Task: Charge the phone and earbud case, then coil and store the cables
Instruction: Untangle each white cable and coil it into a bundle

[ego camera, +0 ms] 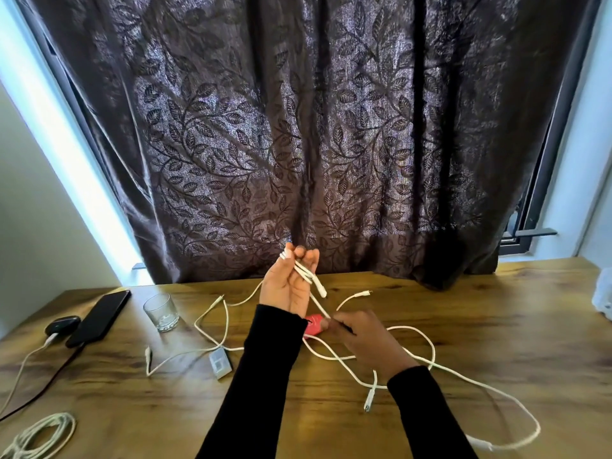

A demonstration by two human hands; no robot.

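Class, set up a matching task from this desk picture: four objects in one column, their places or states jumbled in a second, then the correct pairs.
Column 1
1. phone
2. glass
3. coiled cable
4. red object

Column 2
A. bottom left corner of the table
B. partly hidden between the two hands
C. flat at far left, beside the dark earbud case
D. upright, between the phone and the loose white cables

Pairs: 1-C, 2-D, 3-A, 4-B

Wooden table point(480, 326) bears phone point(99, 318), glass point(161, 312), cables point(414, 359).
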